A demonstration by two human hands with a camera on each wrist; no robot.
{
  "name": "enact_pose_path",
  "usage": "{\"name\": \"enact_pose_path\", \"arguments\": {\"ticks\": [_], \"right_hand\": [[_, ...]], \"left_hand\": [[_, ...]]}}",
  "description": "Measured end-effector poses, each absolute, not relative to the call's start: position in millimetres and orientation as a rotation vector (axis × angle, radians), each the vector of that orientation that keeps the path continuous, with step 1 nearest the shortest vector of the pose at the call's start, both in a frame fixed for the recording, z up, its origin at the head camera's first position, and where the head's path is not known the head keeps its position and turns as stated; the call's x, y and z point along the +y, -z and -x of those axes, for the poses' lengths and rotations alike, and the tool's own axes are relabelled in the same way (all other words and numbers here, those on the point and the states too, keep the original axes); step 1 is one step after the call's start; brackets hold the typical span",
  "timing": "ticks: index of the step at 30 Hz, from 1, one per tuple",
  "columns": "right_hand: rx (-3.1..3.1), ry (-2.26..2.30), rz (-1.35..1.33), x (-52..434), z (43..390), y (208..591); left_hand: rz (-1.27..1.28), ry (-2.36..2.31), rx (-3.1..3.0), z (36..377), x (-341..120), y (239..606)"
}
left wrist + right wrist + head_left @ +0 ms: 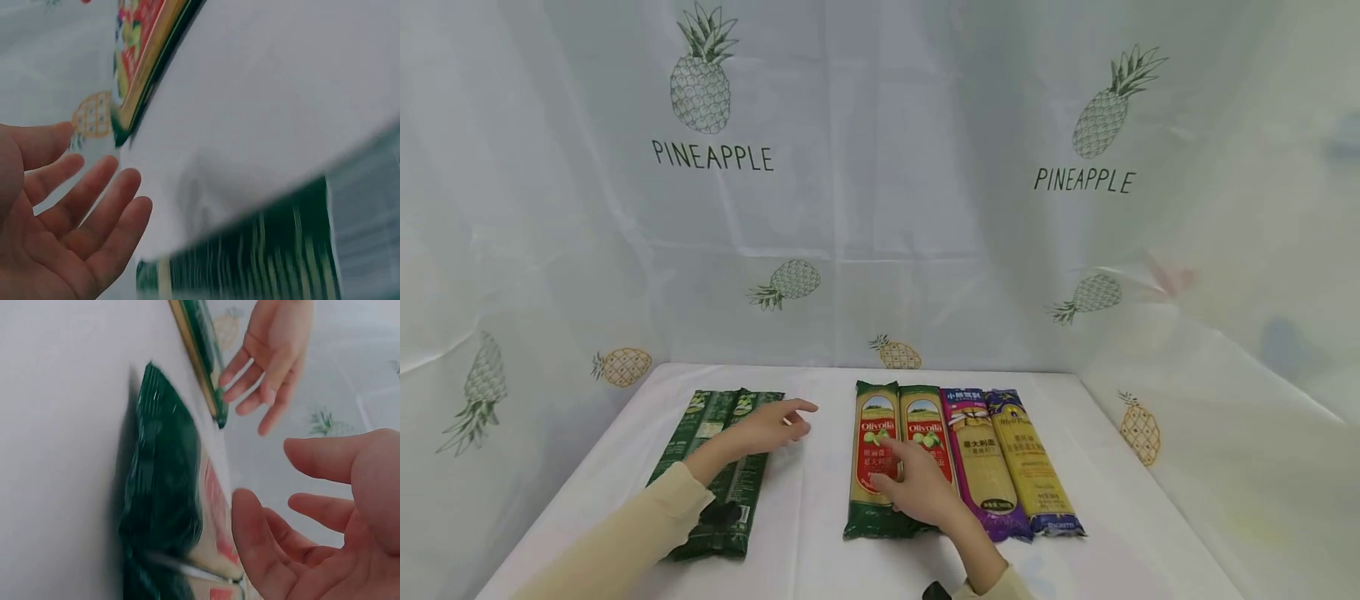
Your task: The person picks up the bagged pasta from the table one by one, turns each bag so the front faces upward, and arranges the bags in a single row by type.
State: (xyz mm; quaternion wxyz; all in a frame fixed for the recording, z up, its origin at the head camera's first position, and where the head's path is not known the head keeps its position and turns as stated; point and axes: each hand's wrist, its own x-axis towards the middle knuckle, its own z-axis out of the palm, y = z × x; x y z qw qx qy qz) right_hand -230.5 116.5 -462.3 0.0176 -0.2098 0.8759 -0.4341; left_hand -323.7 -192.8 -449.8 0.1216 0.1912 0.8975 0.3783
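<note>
Two dark green spaghetti packs (727, 508) lie side by side at the left, their printed backs up. My left hand (767, 427) hovers over their right edge, fingers loosely spread and holding nothing. At centre right lie two green-and-red Olivoila spaghetti packs (874, 450), front up. Over their lower half is my right hand (922, 487), its thumb and fingers apart, covering part of the labels. In the right wrist view a gap shows between the right hand (312, 525) and the green pack end (165, 469). Both palms hold nothing.
Right of the Olivoila packs lie a purple-ended spaghetti pack (981, 458) and a yellow-and-blue one (1033, 462), slightly slanted. All rest on a white-covered table (820, 533). A curtain (880, 208) printed with pineapples stands behind and along both sides.
</note>
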Motion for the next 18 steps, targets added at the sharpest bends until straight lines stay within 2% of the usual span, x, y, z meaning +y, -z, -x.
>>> {"name": "enact_pose_path", "arguments": {"ticks": [9,18], "right_hand": [[2.290,1.698,0.455,66.8,224.8,462.5],[2.071,1.776,0.207,-3.3,225.3,480.0]], "left_hand": [[-0.481,-1.118,2.733,313.1,-267.7,432.0],[-0.401,-1.032,2.799,314.6,-295.1,455.5]]}}
